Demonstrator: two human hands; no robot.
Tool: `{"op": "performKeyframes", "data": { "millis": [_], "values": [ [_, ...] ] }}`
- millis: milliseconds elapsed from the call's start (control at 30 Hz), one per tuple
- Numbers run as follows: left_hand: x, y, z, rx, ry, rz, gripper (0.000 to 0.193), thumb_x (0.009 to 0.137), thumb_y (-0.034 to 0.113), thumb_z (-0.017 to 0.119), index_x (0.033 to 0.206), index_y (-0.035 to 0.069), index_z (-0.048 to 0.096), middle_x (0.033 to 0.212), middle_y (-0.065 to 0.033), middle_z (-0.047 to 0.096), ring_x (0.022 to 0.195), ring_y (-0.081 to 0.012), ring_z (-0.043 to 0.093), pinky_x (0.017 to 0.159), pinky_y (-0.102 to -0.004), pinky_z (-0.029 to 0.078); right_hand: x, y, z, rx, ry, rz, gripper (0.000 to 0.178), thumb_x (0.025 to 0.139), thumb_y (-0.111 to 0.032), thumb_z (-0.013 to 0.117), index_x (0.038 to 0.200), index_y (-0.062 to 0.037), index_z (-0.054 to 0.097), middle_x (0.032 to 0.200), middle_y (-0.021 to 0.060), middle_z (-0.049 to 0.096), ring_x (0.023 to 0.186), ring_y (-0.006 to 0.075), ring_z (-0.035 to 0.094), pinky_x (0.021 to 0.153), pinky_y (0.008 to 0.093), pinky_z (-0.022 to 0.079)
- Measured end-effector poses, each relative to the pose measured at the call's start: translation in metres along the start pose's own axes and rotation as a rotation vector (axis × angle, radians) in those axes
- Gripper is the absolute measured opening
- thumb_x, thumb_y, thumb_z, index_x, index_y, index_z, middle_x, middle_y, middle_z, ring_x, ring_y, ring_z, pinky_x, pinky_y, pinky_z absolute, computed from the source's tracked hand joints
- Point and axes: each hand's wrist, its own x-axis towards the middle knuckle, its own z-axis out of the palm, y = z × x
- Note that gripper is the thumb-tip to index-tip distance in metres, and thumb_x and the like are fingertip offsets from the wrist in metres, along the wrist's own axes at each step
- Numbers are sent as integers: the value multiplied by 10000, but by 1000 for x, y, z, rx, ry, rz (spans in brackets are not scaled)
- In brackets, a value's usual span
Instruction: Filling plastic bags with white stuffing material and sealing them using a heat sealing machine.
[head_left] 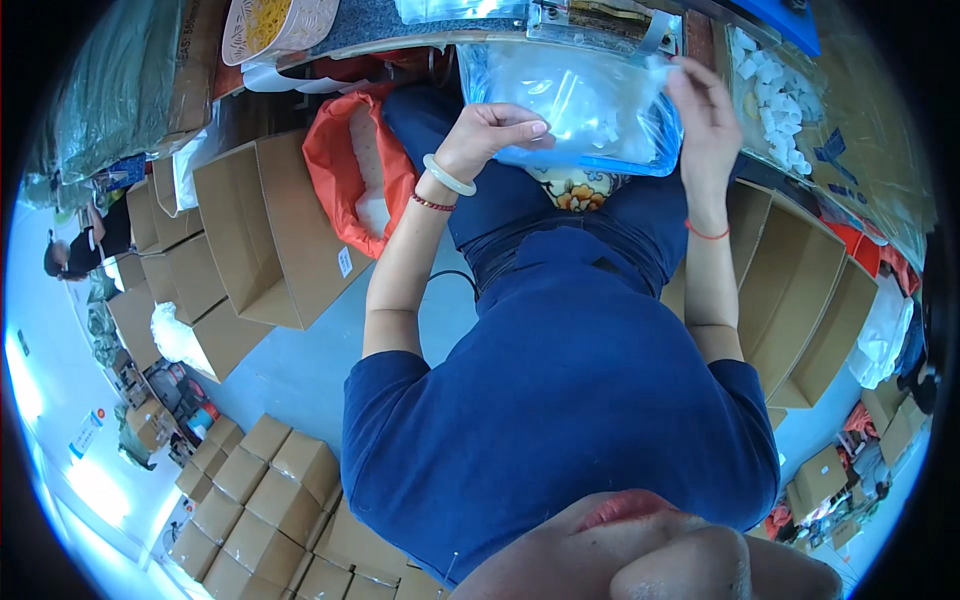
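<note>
A clear plastic bag (580, 95) stretches between my hands, above a blue tray (628, 166) at my lap. My left hand (492, 134) pinches its near-left side between thumb and fingers. At the far right corner, my right hand (706, 108) has its fingertips closed on the film, by a whitish end piece. More clear film seems to lie in the tray under the bag; the glare keeps me from telling the layers apart. Small whitish pieces show faintly through the plastic.
Many white tube-like pieces (780, 105) lie to the right of the bench. A pink basket (285, 28) with yellow bands stands far left. An orange-red sack (345, 170) and open cardboard boxes (265, 225) flank me on the left; another open box (790, 285) is on the right.
</note>
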Motion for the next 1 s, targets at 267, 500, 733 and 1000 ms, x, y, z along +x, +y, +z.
{"op": "performKeyframes", "data": {
  "millis": [267,500,733,1000],
  "values": [
    [3,0,6,13,113,185,170,858,99,741,970,-27,724,900,-115,736,861,-170,706,822,-270,549,-8,-4,18,70,-143,49,258,949,-141,652,1169,-6,641,1092,76,666,896,118,620,842,248,497],
    [4,3,15,118,200,232,171,849,109,752,951,-27,736,884,-97,738,835,-129,681,802,-253,533,-10,-6,12,-18,-209,62,279,970,-178,625,1193,-11,628,1089,86,666,843,123,617,820,247,490],
    [4,2,16,118,177,234,165,866,125,736,933,-26,733,870,-104,737,823,-144,688,778,-271,537,-12,1,12,11,-217,97,298,979,-210,615,1197,-8,619,1038,67,650,844,123,620,807,243,485],
    [6,1,19,83,113,160,176,874,143,733,923,-26,730,852,-102,734,808,-144,687,754,-261,537,-10,-2,11,21,-199,134,299,948,-179,658,1192,-8,628,1066,75,664,918,130,632,858,252,494]
  ]
}}
